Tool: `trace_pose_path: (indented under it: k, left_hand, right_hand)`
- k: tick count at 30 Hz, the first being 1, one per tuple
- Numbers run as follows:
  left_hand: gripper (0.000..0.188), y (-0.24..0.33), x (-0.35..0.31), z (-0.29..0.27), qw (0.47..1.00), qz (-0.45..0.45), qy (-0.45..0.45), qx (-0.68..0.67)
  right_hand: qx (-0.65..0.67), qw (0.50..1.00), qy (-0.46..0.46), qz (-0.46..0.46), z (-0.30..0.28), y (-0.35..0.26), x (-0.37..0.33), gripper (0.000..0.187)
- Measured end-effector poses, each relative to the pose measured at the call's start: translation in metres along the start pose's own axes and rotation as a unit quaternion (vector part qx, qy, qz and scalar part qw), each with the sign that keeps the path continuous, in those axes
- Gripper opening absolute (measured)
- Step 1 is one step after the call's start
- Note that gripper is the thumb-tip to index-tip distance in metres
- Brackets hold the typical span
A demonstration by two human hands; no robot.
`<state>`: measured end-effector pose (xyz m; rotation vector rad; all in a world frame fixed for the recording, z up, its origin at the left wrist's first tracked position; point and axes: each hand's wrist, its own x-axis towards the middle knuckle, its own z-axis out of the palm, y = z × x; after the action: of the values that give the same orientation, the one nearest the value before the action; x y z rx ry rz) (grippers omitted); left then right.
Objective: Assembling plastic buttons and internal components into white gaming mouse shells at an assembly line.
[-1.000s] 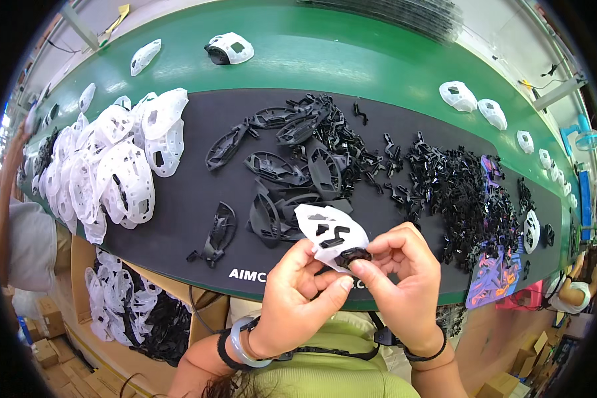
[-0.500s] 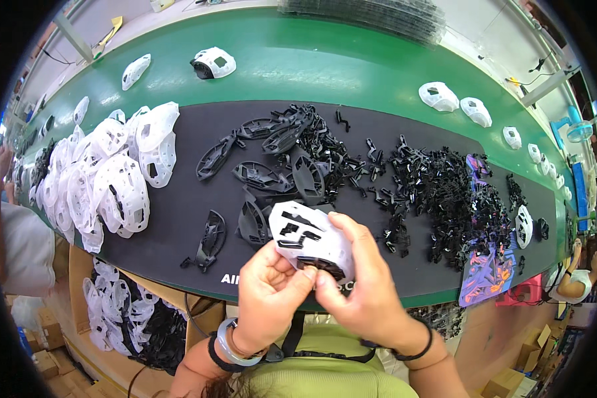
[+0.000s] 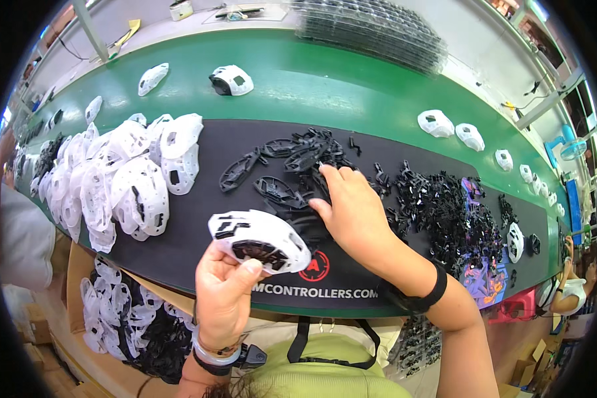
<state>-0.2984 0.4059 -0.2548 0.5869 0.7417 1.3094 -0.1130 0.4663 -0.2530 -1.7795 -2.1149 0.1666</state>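
My left hand (image 3: 224, 294) holds a white plastic shell (image 3: 259, 240) with black inserts, lifted above the near edge of the black mat (image 3: 205, 219). My right hand (image 3: 351, 209) reaches forward onto a pile of black plastic frames (image 3: 292, 166) in the middle of the mat, fingertips down among the pieces. Whether the fingers have closed on a piece is hidden. A black band sits on my right wrist, a light bracelet on my left.
A heap of white shells (image 3: 123, 179) lies at the mat's left. Small black parts (image 3: 444, 212) are piled at the right. Single white shells (image 3: 231, 79) ride on the green belt (image 3: 325, 79) behind. A box of shells (image 3: 126, 318) stands below the table.
My right hand has let go of the white shell and reached forward to the black frame pile. My left hand now holds the shell alone, moved slightly left.
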Motion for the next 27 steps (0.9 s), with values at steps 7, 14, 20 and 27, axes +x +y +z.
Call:
trace_pose_path:
  k: [7,14,20,27]
  left_hand:
    - [0.038,-0.002,0.002,-0.002,1.000,-0.014,-0.025,0.010]
    - [0.045,-0.017,0.001,0.011,0.995,-0.014,-0.078,0.053]
    - [0.044,-0.022,0.003,0.018,0.986,-0.003,-0.133,0.098]
    - [0.043,-0.025,-0.001,0.020,0.978,-0.025,-0.160,0.129]
  right_hand:
    - [0.217,0.971,0.046,0.085,-0.020,0.003,-0.002,0.015]
    - [0.441,0.891,-0.081,0.073,-0.060,-0.033,-0.055,0.023]
    - [0.478,0.865,-0.026,0.148,-0.051,-0.035,-0.059,0.017]
    - [0.452,0.885,-0.021,0.108,-0.054,-0.026,-0.066,0.016]
